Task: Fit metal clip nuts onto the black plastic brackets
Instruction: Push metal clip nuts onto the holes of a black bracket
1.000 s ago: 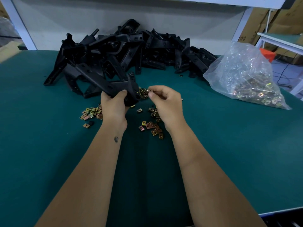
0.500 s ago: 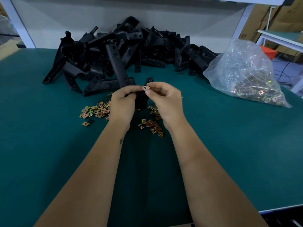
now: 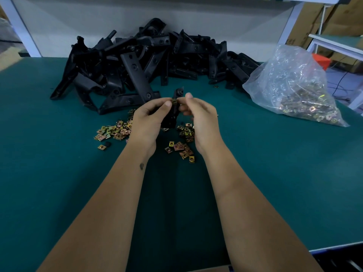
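Left hand (image 3: 146, 122) fingers grip the black plastic bracket (image 3: 172, 114), small brass-coloured metal clip nut (image 3: 174, 102) at its edge; right hand (image 3: 198, 114) fingers loosely curled beside it, pinch unclear; skewed, it could pop off

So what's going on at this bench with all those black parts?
A person is fitting small metal clip nuts onto black plastic brackets. The left hand holds one bracket upright above the green table, and a clip nut sits at its edge between the fingertips of both hands. The right hand is at the nut. Loose nuts lie below, a bracket pile behind, a bag of nuts to the right.
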Available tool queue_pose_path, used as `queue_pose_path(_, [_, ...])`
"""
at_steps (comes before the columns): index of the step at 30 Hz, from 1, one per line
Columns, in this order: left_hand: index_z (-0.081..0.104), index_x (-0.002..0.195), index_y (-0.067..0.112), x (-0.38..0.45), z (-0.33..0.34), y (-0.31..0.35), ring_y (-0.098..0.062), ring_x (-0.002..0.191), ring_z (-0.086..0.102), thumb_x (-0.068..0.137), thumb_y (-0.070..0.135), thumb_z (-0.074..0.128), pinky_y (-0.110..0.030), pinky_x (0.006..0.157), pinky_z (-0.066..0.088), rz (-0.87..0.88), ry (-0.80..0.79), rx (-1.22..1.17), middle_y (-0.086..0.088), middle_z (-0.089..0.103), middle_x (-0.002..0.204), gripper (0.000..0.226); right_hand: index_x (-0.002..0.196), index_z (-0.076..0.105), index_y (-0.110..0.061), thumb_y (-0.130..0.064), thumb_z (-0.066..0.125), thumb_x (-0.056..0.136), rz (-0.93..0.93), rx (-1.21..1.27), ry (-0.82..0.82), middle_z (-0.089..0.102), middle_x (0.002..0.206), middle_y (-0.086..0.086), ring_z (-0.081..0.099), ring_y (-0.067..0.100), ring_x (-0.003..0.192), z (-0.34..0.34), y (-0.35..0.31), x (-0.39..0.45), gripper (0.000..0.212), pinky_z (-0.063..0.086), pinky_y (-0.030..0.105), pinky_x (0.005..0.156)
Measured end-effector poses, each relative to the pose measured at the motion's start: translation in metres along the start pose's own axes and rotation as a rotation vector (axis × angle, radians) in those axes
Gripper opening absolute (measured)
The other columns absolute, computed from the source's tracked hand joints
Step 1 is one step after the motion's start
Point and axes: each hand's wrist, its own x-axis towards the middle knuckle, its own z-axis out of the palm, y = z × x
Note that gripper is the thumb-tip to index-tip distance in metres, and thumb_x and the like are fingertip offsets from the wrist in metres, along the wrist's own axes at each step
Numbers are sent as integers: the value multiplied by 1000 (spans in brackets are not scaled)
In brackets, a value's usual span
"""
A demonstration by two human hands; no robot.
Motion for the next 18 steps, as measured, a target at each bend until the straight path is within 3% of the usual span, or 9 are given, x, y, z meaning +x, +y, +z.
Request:
queue_pose_path(4, [75,93,24,1,-3,2,-17,99,68,95,15,64,-40,96,53,-2,1,-14,1,75,96,14,83,73,-21,-23,62,95,9,-39,-21,67,69,-19,57,-14,65,0,-3,-1,17,42,5,63])
queue_pose_path(9, [76,92,23,0,-4,2,-19,103,66,94,15,65,-41,100,51,-11,-6,-15,0,74,98,13,88,73,-13,-7,70,87,-71,-69,-40,70,75,-11,63,-8,72,3,-2,-2,7,46,7,66])
queue_pose_path(15, [76,92,22,0,-4,2,-9,87,70,93,16,66,-25,71,54,-56,-44,-51,4,76,90,12,90,74,-13,-7,69,88,-71,-64,-22,70,77,-10,63,-7,73,1,-1,-1,8,47,8,67])
queue_pose_path(18, [75,91,17,1,-4,3,-8,80,71,93,16,65,-22,64,54,-90,-38,-101,3,76,85,11,88,74,-17,-9,68,89,-57,-71,-17,71,79,-10,64,-6,76,2,-1,-1,10,47,8,69])
